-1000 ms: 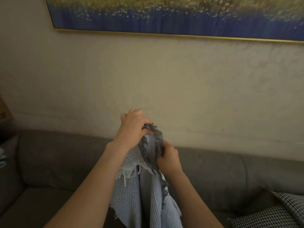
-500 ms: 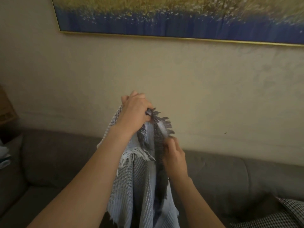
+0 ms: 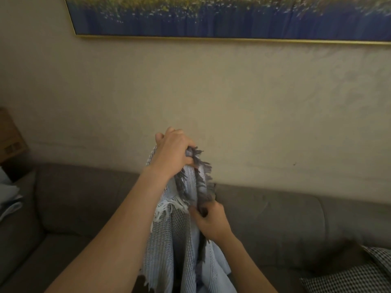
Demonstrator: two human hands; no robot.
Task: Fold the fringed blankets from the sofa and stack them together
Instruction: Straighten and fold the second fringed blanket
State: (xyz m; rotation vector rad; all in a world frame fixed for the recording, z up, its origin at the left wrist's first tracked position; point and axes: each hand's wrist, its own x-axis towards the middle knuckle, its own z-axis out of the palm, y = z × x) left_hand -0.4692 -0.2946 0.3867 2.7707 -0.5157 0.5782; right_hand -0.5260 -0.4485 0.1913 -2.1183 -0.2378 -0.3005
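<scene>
**A:** The left hand is gripping the top of the fringed blanket. Its fingers are curling tight round a bunched corner, and the dark fringe is spilling out toward three o'clock.

**B:** The right hand, at five o'clock from the left, is pinching that same dark edge between thumb and curled fingers. The blanket is hanging in the air before the sofa, running from mid-frame down past six o'clock.

**A:** I'd say they're hunting for corners. No fold is showing yet, because the cloth is all gathered in one rope.

**B:** Agreed. The next move is probably the right hand travelling along the edge to the far corner, then both hands spreading apart so the cloth opens flat. It's a loose weave with tassels, so it calls for a light grip or it'll snag.

**A:** Are you reading any writing or labels?

**B:** None. The painting at twelve o'clock is showing blue and gold with no lettering. The checked cushion at four o'clock is showing no tag. A wooden piece at nine o'clock has small marks that are too blurred to read.

**A:** And the pale cloth at the eight o'clock edge?

**B:** I can't tell whether it's another blanket.
</scene>
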